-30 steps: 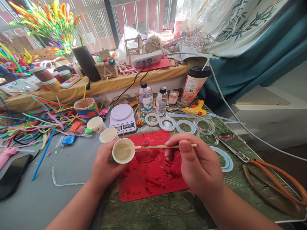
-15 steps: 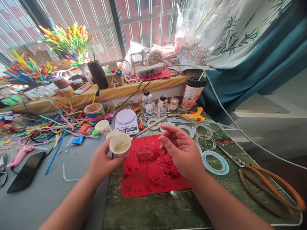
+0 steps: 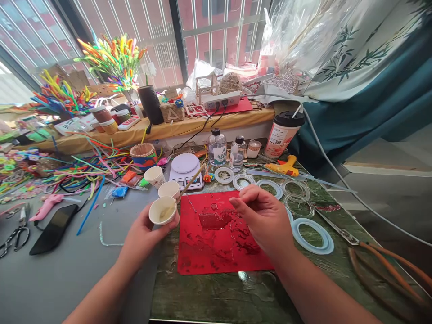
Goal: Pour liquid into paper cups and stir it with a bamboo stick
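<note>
My left hand (image 3: 143,234) is wrapped round a small white paper cup (image 3: 162,221), tilted slightly so its inside shows. A thin wooden stick (image 3: 191,181) leans out of it to the upper right, its lower end in a cloudy substance I cannot identify. Right behind this cup stand two more paper cups (image 3: 154,176). Above the right part of a red mat (image 3: 199,258) hovers my right hand (image 3: 265,216), fingers loosely curled, thumb apart from the index finger, no object visible in it. Clear wet-looking patches and drops cover the mat.
A kitchen scale (image 3: 185,168), two clear bottles (image 3: 217,150) and a lidded drink cup (image 3: 283,135) stand behind the mat. Silicone ring molds (image 3: 312,245), a yellow glue gun (image 3: 283,166) and large orange-handled shears (image 3: 381,256) lie right. Pipe cleaners and a phone (image 3: 54,228) lie left.
The view has swung left, so the scene sits farther right. The stick now stands more steeply in the cup. My right index finger has curled in closer to the thumb.
</note>
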Action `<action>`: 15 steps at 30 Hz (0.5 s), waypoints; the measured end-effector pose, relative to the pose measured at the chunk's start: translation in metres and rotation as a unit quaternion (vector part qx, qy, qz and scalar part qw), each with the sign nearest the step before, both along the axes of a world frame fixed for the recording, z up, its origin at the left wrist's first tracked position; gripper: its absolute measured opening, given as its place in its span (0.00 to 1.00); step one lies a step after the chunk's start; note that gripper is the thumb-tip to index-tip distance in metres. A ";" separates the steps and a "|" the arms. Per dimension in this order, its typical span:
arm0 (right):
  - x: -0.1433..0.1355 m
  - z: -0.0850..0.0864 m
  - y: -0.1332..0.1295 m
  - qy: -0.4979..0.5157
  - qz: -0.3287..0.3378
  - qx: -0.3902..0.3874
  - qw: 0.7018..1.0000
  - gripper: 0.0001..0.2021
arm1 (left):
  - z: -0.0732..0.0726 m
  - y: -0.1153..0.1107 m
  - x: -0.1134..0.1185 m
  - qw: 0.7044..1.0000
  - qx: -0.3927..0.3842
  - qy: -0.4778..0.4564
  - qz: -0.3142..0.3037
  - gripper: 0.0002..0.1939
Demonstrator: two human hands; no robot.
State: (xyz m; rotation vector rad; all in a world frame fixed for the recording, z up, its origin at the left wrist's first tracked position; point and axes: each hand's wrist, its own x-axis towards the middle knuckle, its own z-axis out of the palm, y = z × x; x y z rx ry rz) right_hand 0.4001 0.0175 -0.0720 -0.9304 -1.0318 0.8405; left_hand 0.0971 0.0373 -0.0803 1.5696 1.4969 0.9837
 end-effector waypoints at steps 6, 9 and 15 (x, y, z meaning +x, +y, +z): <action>0.001 -0.003 0.002 0.005 0.025 -0.045 0.999 0.21 | -0.016 0.005 0.022 0.999 -0.036 -0.017 -0.025 0.37; 0.002 -0.001 0.000 0.001 0.029 -0.063 0.998 0.21 | -0.020 0.005 0.024 0.998 -0.040 0.019 -0.040 0.35; 0.000 0.001 -0.003 -0.037 0.039 -0.048 0.997 0.19 | -0.029 0.006 0.029 0.997 0.011 0.069 -0.041 0.33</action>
